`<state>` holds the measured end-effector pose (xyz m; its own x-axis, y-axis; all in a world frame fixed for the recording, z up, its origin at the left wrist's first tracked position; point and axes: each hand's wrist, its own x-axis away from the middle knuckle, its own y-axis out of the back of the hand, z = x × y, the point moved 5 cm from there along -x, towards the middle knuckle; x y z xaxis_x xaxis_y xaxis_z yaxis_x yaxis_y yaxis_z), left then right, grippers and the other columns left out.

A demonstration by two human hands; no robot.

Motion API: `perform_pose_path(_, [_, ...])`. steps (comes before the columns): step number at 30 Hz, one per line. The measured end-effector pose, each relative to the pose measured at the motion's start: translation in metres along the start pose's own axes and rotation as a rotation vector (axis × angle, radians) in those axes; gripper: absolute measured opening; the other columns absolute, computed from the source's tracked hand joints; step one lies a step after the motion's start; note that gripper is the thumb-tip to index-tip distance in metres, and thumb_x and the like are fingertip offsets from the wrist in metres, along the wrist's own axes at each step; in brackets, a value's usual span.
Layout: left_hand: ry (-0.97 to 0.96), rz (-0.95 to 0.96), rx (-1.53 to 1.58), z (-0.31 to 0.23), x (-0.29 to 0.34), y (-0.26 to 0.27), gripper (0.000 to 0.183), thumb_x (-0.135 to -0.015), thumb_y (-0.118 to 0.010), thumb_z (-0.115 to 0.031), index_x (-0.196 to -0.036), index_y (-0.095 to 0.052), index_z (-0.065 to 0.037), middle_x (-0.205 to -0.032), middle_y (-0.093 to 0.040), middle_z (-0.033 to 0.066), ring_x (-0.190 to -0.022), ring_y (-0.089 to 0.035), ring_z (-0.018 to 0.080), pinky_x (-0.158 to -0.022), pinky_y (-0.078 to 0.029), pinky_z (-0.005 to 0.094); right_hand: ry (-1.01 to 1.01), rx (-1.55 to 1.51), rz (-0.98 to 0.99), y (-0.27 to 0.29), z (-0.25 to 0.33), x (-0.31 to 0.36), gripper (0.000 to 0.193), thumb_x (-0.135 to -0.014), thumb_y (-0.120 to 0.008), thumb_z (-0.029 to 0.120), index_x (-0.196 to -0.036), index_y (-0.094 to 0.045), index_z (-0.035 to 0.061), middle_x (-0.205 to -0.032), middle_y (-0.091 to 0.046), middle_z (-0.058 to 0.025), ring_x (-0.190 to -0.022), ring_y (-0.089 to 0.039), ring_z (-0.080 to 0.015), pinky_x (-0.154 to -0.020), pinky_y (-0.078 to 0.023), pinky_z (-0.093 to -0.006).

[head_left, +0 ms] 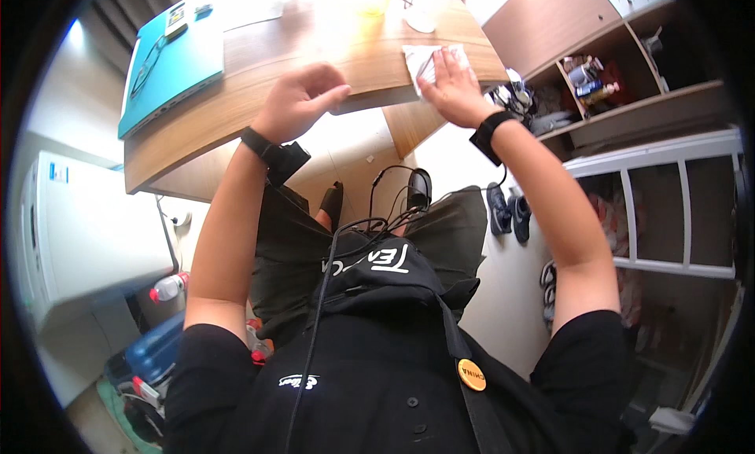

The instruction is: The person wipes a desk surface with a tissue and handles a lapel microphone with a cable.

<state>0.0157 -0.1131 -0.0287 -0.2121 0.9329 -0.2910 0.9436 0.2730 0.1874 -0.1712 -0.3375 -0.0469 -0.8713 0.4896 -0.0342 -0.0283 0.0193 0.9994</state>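
A white cloth (415,59) lies on the wooden tabletop (346,41) near its right front corner, directly under the person's right hand (454,88), which is spread fairly flat over it; the left hand (305,96), well apart at the front edge, is loosely curled, thumb apart, with nothing visible in it. Pushing too far forward could knock the clear item (419,20) just beyond, while a sideways sweep might carry the cloth off the tabletop's edge.
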Motion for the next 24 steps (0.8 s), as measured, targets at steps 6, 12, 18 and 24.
perform_pose_path(6, [0.051, 0.003, 0.063, -0.003, -0.006, -0.005, 0.013, -0.095, -0.068, -0.013, -0.097, -0.064, -0.001, -0.083, -0.063, -0.0013, -0.074, -0.06, 0.0056, -0.069, -0.051, 0.021, 0.128, -0.111, -0.019, 0.014, 0.082, 0.006, 0.096, -0.096, -0.038, 0.066, -0.155, -0.014, -0.0056, -0.163, -0.01, -0.0276, -0.153, -0.005, -0.0396, -0.122, -0.003, -0.0515])
perform_pose_path(12, [-0.018, -0.138, 0.205, -0.006, 0.005, 0.0, 0.012, -0.096, -0.066, -0.011, -0.094, -0.063, 0.001, -0.084, -0.064, -0.0008, -0.077, -0.061, 0.0041, -0.069, -0.053, 0.0199, 0.286, -0.322, -0.021, 0.038, 0.113, -0.035, 0.086, -0.097, -0.048, 0.056, -0.152, -0.024, -0.0062, -0.16, -0.017, -0.0311, -0.15, -0.016, -0.0413, -0.123, -0.014, -0.0448])
perform_pose_path(18, [-0.054, -0.174, 0.252, 0.001, 0.005, 0.005, 0.016, -0.098, -0.064, -0.013, -0.092, -0.065, 0.002, -0.083, -0.066, 0.0005, -0.073, -0.061, 0.0049, -0.067, -0.054, 0.0208, 0.448, -0.129, -0.187, 0.052, 0.145, -0.008, 0.06, -0.1, -0.049, 0.043, -0.14, -0.046, -0.0014, -0.151, -0.041, -0.0255, -0.14, -0.04, -0.0399, -0.116, -0.032, -0.0473])
perform_pose_path(24, [-0.124, -0.206, 0.207, -0.018, 0.009, 0.003, 0.021, -0.097, -0.067, -0.016, -0.084, -0.065, 0.001, -0.069, -0.061, -0.0018, -0.062, -0.053, 0.0028, -0.055, -0.041, 0.0196, 0.46, -0.192, -0.102, 0.027, 0.148, -0.013, 0.067, -0.101, -0.042, 0.049, -0.152, -0.036, 0.0055, -0.159, -0.03, -0.0213, -0.149, -0.025, -0.0359, -0.121, -0.016, -0.05])
